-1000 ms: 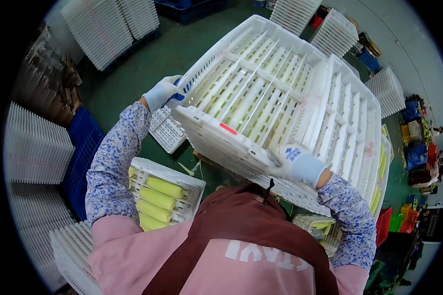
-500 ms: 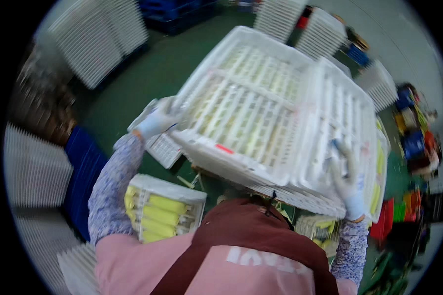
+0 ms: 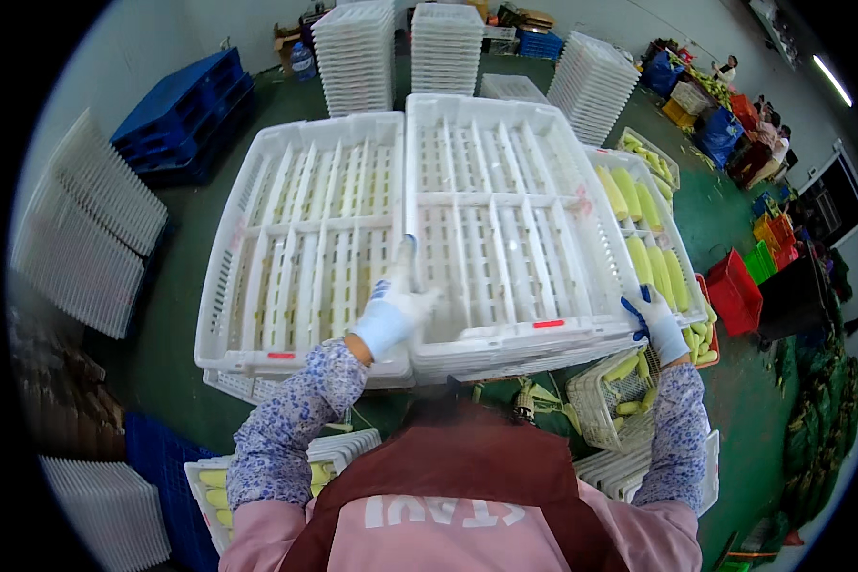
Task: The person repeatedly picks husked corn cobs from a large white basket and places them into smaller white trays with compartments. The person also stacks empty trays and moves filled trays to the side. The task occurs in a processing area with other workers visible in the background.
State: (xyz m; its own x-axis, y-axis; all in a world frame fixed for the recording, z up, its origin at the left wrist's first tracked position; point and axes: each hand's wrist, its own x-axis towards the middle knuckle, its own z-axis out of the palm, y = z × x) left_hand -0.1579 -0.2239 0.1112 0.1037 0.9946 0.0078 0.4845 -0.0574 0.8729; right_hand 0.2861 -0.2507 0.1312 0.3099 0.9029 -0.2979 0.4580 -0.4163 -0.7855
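Note:
Two shallow white plastic trays lie side by side before me, each ribbed with slotted dividers: a left tray (image 3: 300, 229) and a right tray (image 3: 505, 200), its left side meeting the other's rim. Both are on top of a pile of similar trays. My left hand (image 3: 398, 310), in a white glove with blue fingertips, reaches over the seam between them. Its fingers stretch forward along the right tray's left rim, thumb apart, slightly blurred. With its blue fingertips curled over the edge, my right hand (image 3: 660, 319) grips the right tray's near right corner.
Beyond the right tray stands a tray of long yellow-green ears, seemingly corn (image 3: 646, 200). A white basket (image 3: 601, 396) of similar ears is near my right arm. Tall tray stacks (image 3: 353, 57) and blue pallets (image 3: 186, 110) stand farther back. People (image 3: 767, 143) sit at far right.
My left hand has left the left tray's outer side and come to the seam. My right hand has moved from inside the right tray to its near right corner. The view has swung.

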